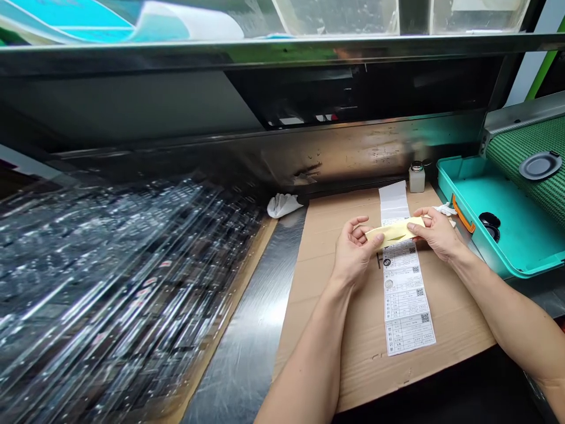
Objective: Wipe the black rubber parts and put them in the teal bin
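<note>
- Forearms first, since they're closest to the camera in the head view: left forearm (313, 353) and right forearm (498, 294) both reach up over a flat cardboard sheet (366, 365).
- Left hand (353, 250) has its thumb on the front of one end of a yellow paper strip (392, 232), fingers curled behind it. Right hand (441, 235) is pinching the other end between thumb and forefinger.
- So the yellow strip sits stretched between both hands, above the printed QR-code label strip (406, 300). Can't tell if the two touch.
- Progress, as far as I can judge: labels are printed and lying flat, still joined in one visible run. Two round marks show higher up and none that I can make out on the bottom labels, so maybe partway. No clue how many are left, since the yellow strip and my fingers cover some.
- Yellow strip is in hand, not set down anywhere.
- Off left, a blurry stack of clear plastic packaging (132, 282). Behind the sheet, a small bottle (416, 179).
- On the right, a teal bin (529, 227) with dark round parts (489, 225) inside, next to a green conveyor belt (512, 144).
</note>
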`<move>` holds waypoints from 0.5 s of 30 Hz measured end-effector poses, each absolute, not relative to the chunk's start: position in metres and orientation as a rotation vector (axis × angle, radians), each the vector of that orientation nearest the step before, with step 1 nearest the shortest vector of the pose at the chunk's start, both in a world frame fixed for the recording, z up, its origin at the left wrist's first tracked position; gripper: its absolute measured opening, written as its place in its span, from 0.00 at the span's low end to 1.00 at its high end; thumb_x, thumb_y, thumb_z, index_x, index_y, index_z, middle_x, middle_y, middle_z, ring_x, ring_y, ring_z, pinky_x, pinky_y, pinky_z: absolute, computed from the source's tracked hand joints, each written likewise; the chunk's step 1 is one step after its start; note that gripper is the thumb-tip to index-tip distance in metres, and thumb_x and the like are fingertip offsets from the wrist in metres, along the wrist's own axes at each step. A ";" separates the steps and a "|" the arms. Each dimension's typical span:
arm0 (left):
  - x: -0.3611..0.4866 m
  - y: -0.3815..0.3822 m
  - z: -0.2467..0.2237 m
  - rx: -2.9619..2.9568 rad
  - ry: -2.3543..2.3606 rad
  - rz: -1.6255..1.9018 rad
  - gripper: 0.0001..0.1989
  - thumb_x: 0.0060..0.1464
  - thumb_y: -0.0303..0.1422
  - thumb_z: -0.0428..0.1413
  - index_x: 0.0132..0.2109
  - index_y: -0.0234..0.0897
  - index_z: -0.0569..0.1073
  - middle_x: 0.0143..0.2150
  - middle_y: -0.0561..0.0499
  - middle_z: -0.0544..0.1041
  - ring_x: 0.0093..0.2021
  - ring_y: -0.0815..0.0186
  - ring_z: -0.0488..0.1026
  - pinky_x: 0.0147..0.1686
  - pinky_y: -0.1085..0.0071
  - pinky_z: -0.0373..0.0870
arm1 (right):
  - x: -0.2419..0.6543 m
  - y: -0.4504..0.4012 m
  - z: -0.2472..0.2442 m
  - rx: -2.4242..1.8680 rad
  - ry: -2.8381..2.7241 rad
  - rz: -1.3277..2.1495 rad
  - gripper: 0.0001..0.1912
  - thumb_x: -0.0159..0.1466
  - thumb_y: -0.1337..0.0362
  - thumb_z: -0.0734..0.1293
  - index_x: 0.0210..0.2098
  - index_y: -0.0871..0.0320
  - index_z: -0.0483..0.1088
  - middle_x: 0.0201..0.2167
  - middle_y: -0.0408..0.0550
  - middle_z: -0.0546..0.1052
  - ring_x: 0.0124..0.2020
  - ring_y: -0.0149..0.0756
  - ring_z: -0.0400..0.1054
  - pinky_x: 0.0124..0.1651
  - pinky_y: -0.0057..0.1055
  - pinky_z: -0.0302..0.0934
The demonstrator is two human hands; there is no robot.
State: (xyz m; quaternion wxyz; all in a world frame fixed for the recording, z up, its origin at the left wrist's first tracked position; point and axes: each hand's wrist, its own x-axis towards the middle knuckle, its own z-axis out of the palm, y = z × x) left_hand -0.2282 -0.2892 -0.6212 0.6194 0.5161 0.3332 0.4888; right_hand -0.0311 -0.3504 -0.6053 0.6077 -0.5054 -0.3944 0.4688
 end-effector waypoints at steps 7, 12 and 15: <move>-0.239 -0.290 -0.615 1.228 0.734 0.739 0.26 0.42 0.39 0.72 0.48 0.33 0.79 0.39 0.47 0.79 0.35 0.66 0.75 0.35 0.71 0.70 | -0.033 -0.355 -0.603 -1.227 -1.152 0.945 0.26 0.56 0.57 0.74 0.49 0.56 0.63 0.36 0.45 0.79 0.33 0.34 0.74 0.32 0.28 0.66; -0.237 -0.298 -0.608 1.344 0.761 0.637 0.23 0.50 0.50 0.66 0.40 0.32 0.81 0.33 0.46 0.80 0.29 0.67 0.72 0.28 0.72 0.66 | -0.033 -0.356 -0.600 -1.178 -1.248 0.946 0.24 0.57 0.57 0.74 0.49 0.56 0.64 0.34 0.44 0.79 0.32 0.33 0.73 0.32 0.28 0.65; -0.232 -0.302 -0.607 1.355 0.803 0.703 0.23 0.47 0.49 0.68 0.39 0.32 0.80 0.32 0.47 0.80 0.28 0.67 0.73 0.28 0.72 0.67 | -0.034 -0.356 -0.597 -1.156 -1.146 0.964 0.28 0.55 0.55 0.77 0.49 0.56 0.64 0.35 0.45 0.80 0.33 0.35 0.74 0.35 0.30 0.67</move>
